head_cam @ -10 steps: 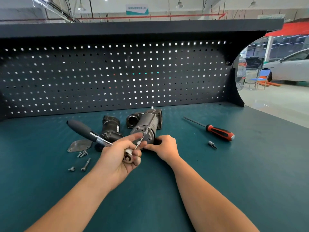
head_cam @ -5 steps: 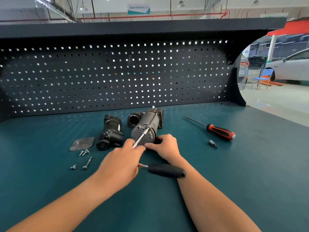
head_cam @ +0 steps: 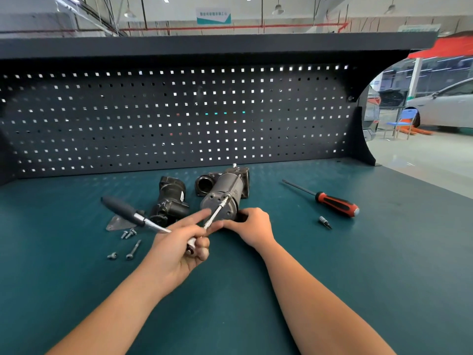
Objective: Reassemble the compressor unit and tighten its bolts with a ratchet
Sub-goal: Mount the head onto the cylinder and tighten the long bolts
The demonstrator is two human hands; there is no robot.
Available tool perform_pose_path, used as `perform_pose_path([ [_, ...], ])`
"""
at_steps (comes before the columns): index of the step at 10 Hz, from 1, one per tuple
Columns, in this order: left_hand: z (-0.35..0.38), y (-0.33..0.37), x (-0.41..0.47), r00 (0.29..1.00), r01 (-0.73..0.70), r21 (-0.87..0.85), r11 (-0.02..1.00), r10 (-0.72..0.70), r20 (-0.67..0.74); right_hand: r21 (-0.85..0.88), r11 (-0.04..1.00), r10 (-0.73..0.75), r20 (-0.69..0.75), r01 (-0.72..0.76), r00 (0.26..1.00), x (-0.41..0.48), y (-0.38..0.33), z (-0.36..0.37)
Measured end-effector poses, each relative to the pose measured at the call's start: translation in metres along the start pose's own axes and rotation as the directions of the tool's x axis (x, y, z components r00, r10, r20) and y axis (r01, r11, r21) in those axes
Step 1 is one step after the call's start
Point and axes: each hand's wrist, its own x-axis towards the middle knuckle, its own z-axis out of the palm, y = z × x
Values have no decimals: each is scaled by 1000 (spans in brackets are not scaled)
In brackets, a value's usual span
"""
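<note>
Left hand [head_cam: 176, 244] curled, forefinger [head_cam: 202, 214] outstretched; right hand [head_cam: 253, 226] curled just beside it.

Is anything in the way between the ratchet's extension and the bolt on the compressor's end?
Nothing visible. The extension reaches the bolt on the compressor; the index finger of the left hand lies beside it, not across.

The ratchet's [head_cam: 133, 213] head is mostly buried in the curled fingers of the left hand [head_cam: 176, 244], so its drive end cannot be made out. The right hand [head_cam: 252, 228], gripping the compressor [head_cam: 225, 193], covers its near lower edge. The ratchet handle hides one corner of the grey plate [head_cam: 115, 224]. The label on the black housing [head_cam: 170, 198] and the hanging sign [head_cam: 213, 16] are too small to read. The white car [head_cam: 445, 103] is cut by the right edge
</note>
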Motion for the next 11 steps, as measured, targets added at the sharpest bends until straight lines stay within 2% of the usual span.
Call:
perform_pose_path([
  [1,-9,1,-4,937,-288,900,327,293,193,-4,1000,-12,11,12,1000,1,1,0],
  [2,-6,-5,-10,919,-216,717,-663,110,379,-9,999,-40,17,40,999,1,1,2],
  [3,-9,-7,-8,896,-250,843,-476,216,387,-11,999,-36,10,36,999,1,1,1],
  [4,-21,-1,-4,872,-323,940,-109,352,340,-22,1000,-20,16,20,1000,2,3,0],
  [5,-37,7,-1,930,-247,882,401,353,100,-78,996,-42,75,48,996,0,0,3],
  [6,-58,11,1,968,-106,646,756,227,-106,-93,992,-79,96,88,992,0,-1,7],
  [7,-77,10,0,978,20,429,903,72,-197,34,997,-75,41,73,996,-1,-2,4],
  [8,-85,14,-2,977,33,327,944,39,-212,90,996,-23,17,21,1000,1,0,2],
  [9,-84,17,-5,977,7,314,949,60,-204,211,977,16,-27,-10,1000,0,-2,0],
  [10,-80,22,-8,981,-53,282,958,102,-162,395,918,95,-102,-47,990,0,-10,-1],
  [11,-78,29,-11,980,-137,203,970,163,-119,448,892,148,-169,-58,975,6,-27,-7],
])
